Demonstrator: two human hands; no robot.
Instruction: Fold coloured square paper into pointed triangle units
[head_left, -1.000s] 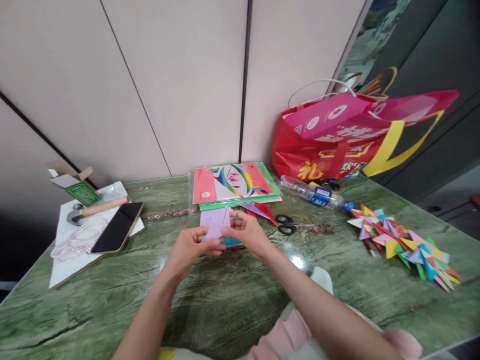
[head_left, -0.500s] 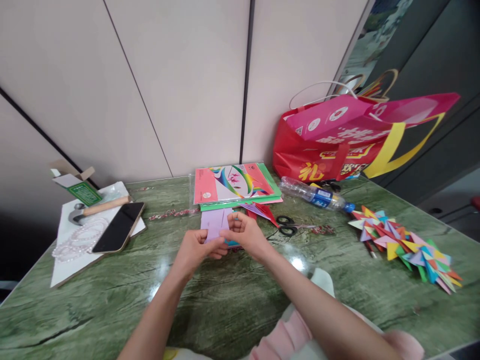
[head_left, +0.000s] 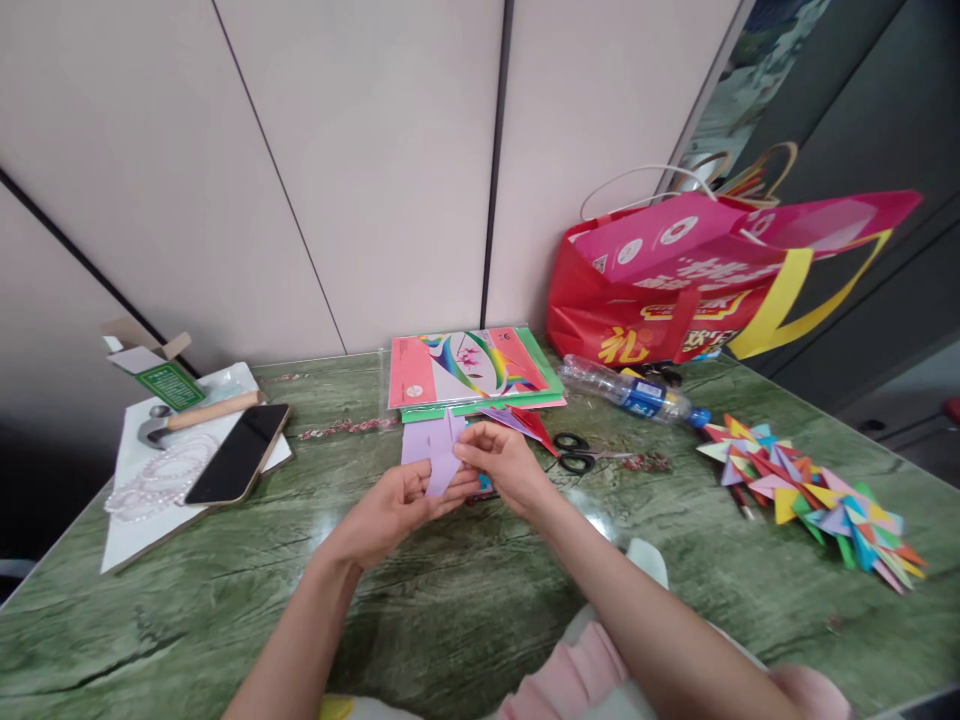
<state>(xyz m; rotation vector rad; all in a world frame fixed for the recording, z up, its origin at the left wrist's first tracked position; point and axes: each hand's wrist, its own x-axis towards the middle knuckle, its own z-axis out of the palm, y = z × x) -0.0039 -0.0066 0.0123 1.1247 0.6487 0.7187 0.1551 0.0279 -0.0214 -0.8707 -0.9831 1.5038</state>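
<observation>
A small folded piece of purple paper (head_left: 444, 466) is held up between my hands above the green table. My left hand (head_left: 397, 503) supports it from below and the left, fingers reaching under it. With a pinch of thumb and finger, my right hand (head_left: 504, 462) grips its right edge. Behind it lies flat purple paper (head_left: 417, 440), partly covered by the held piece. A bit of blue paper (head_left: 485, 484) shows below my right fingers. Just beyond, red folded paper (head_left: 534, 428) lies near black-handled scissors (head_left: 576, 453).
A colored paper pack (head_left: 469, 370) lies at the back. On the right are a plastic bottle (head_left: 634, 390), a red bag (head_left: 637, 290) and folded paper stars (head_left: 814, 495). On the left, a phone (head_left: 238, 455), hammer (head_left: 199, 416) and beads (head_left: 165, 475) rest on a white board.
My left hand has turned palm-up and its fingers have slid beneath the purple paper. The paper has tilted, with a narrow point now standing up. My right hand stays at its right edge.
</observation>
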